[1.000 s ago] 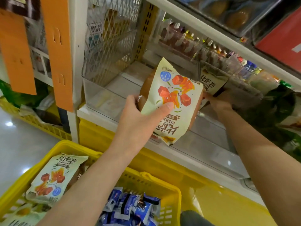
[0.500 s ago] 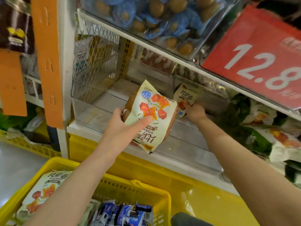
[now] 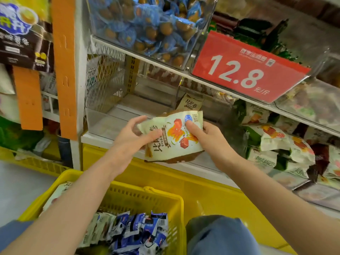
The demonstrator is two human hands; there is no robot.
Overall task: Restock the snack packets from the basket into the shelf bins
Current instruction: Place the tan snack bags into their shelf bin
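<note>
1. The snack packet (image 3: 174, 138) (cream, red-and-orange print) was being held in the air just in front of the clear shelf bin (image 3: 95, 115), so it wasn't in yet.
2. The big change was the grip. A second earlier the left hand (image 3: 132, 137) had it alone and roughly upright. Now the right hand (image 3: 211, 142) had come onto it too. Both hands were gripping it, left on the left edge and right on the right edge with its thumb on the print. The packet had been turned to lie sideways.
3. The right hand had been deep in the bin at a smaller packet (image 3: 191, 103) near the back. That one stood there on its own now with nobody touching it, so I'd call it placed.
4. My read is that they were squaring up or flattening the next packet before sliding it in. The bin still looked mostly bare, so there was loads of room.
5. The yellow basket (image 3: 147, 190) below still had plenty in it. There was a pile of blue packets (image 3: 143, 229) and another cream packet (image 3: 62, 188) at the left edge, so the restock was nowhere near done.
6. The head had tipped up as well, so the red 12.8 price sign (image 3: 246, 70) and the top bin of blue-wrapped snacks (image 3: 147, 21) were in full view now.
</note>
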